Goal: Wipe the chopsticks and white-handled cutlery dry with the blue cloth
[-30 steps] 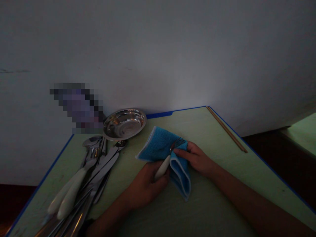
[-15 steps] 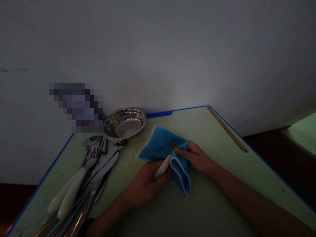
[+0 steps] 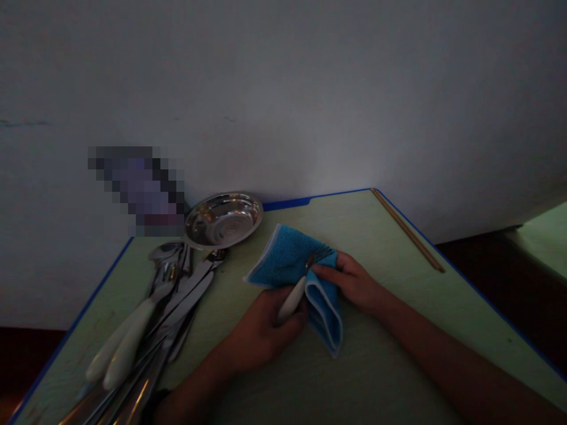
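Observation:
Near the middle of the table, my left hand is closed around the white handle of a fork. The fork's metal tines point up and to the right and lie against a blue cloth with pale edging. My right hand grips the cloth at its right side, with the thumb close to the fork's neck. The fingers of that hand are partly hidden behind the cloth. One folded part of the cloth hangs down below the right hand.
Left of my hands lies a pile of cutlery with knives, spoons and white-handled pieces. A shiny metal bowl stands behind it, beside a blurred-out object against the wall. Wooden chopsticks lie along the table's right edge.

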Tool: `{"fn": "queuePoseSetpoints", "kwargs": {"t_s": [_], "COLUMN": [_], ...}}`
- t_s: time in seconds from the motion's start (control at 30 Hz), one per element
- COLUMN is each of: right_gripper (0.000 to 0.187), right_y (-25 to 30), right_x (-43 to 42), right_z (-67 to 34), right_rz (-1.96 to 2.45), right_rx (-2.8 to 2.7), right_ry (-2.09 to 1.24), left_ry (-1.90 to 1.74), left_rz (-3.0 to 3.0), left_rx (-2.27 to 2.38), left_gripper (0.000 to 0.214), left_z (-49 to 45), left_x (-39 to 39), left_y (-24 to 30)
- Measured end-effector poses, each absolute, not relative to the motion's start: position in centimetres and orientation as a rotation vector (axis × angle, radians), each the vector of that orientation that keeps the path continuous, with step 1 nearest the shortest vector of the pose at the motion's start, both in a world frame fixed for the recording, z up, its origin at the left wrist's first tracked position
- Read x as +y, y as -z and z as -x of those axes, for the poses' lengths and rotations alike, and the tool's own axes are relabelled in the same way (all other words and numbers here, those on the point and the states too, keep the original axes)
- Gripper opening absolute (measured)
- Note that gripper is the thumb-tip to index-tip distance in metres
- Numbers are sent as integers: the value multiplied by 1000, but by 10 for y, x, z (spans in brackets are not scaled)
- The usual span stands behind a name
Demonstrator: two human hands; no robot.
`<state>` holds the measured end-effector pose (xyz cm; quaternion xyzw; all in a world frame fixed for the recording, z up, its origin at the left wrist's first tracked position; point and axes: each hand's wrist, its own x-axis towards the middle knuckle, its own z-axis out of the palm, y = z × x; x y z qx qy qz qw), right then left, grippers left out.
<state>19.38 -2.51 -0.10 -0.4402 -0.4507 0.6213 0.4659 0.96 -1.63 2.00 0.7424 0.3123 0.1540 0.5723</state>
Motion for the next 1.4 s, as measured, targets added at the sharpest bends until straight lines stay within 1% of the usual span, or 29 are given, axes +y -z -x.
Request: {"fn": "queuePoseSetpoints", "kwargs": {"t_s": [0.3, 1.03, 1.27, 1.4], "right_gripper": [22, 19, 19, 21], "right_y": [4, 4, 3, 3], "right_x": [-24, -25, -25, -24], "right_z": [-195, -195, -193, -190], "right_rz": [1074, 1045, 1059, 1090], "right_rx": [-1115, -1130, -1173, -1260], "right_ry": [-1536, -1538, -1487, -1310], "left_ry": [-348, -383, -381, -391], "left_rz": [-1791, -1809, -1829, -1824], "left_rx": [738, 710, 733, 736], "left_gripper": [11, 12, 14, 14], "left_z": [-9, -10, -10, -9], "left_x": [-16, -15, -16, -15], "left_y": [-17, -19, -21, -21]}}
